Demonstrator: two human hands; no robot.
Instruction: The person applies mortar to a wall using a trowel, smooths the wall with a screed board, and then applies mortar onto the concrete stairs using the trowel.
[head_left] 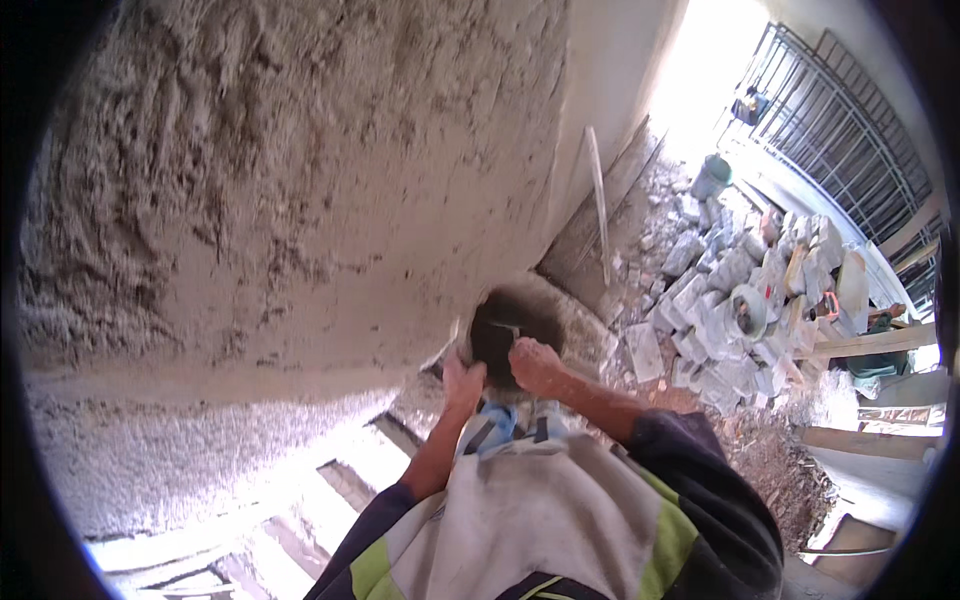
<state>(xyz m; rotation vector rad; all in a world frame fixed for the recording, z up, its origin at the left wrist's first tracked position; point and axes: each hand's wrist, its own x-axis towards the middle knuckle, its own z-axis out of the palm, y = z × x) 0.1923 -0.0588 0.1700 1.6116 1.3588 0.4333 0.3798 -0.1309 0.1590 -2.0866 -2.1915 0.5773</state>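
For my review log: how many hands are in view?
2: left hand by the left edge of the dark round container, right hand over its near side; no others show.

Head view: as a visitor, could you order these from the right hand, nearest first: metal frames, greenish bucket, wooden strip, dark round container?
1. Dark round container, at the right hand.
2. Wooden strip, ahead and slightly right.
3. Greenish bucket, farther right, by the rubble.
4. Metal frames, at the far upper right.

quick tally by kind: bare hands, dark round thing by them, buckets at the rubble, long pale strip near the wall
Bare hands: 2 (left hand, right hand)
Dark round object, apparently a vessel: 1
Rubble buckets: 2 (greenish bucket, whitish bucket)
Long pale strip: 1
Total: 6
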